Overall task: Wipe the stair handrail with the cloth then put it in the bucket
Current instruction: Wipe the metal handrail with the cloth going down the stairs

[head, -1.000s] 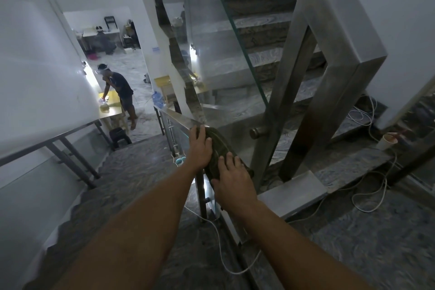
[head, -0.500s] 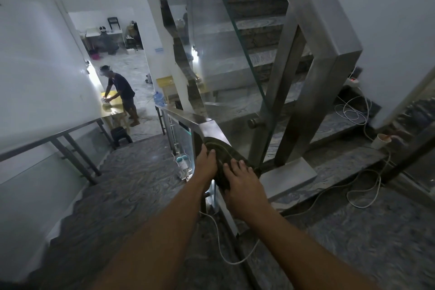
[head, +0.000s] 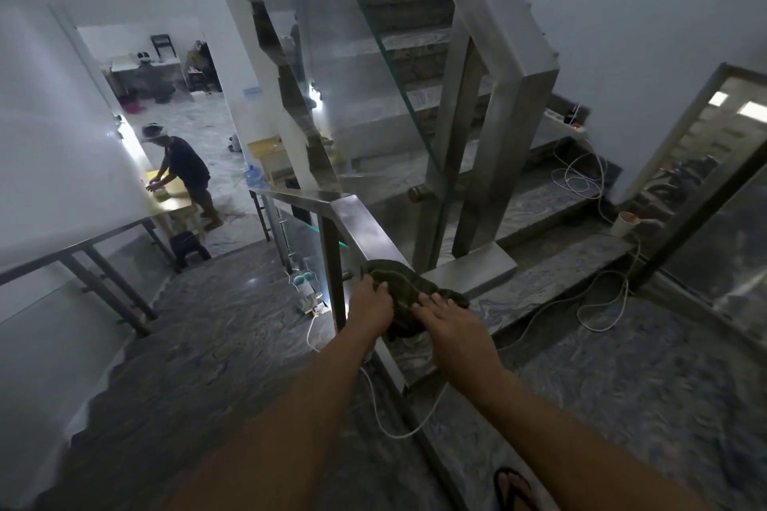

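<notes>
A dark green cloth [head: 404, 290] is draped over the steel stair handrail [head: 361, 226], near its lower bend on the landing. My left hand [head: 370, 305] grips the cloth's left side against the rail. On the cloth's right side my right hand [head: 450, 322] presses down, fingers spread over it. The rail under the cloth is hidden. No bucket shows in this view.
Stairs go down to the left, where a person [head: 186, 174] bends over a yellow table. Another flight with a glass panel [head: 373, 95] rises behind the rail. White cables [head: 597, 303] trail over the landing floor on the right. My sandalled foot [head: 512, 487] shows at the bottom.
Both hands slid the cloth back along the handrail toward me, uncovering more bare steel ahead of it. The view also shifted back.
</notes>
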### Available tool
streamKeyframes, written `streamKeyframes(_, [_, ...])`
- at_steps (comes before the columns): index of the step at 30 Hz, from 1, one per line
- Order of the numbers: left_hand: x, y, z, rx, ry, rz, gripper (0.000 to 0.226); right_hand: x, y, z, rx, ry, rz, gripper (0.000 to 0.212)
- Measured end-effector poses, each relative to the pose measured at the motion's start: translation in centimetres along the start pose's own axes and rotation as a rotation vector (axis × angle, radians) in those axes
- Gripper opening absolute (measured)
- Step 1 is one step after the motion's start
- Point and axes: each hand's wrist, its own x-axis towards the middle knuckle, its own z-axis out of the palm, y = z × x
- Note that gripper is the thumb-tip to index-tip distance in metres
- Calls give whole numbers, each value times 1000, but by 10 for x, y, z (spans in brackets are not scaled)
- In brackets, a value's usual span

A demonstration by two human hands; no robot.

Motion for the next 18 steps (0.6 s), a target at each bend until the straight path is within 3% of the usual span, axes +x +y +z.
streamKeyframes(2, [-12,0,7,70,9,44,23,-5,8,-8,-7,-15,-3,25])
streamKeyframes(6, [-42,-1,24,120,-93,66,77,-17,28,-29,2,-108,89,17])
streamKeyframes(8, [-53,-4,29,236,-139,110,86,-24,40,-39,13,-113,181,17])
streamKeyframes(11, [-66,-8,30,684,-134,274,86,-32,52,-56,57,-88,279,21])
streamKeyframes(14, [-67,-20,27,1069,-93,547,85,-39,62,-74,68,-89,317,22])
streamKeyframes(18, [-60,-24,24,1208,-69,845,58,-55,79,-96,69,-73,396,26])
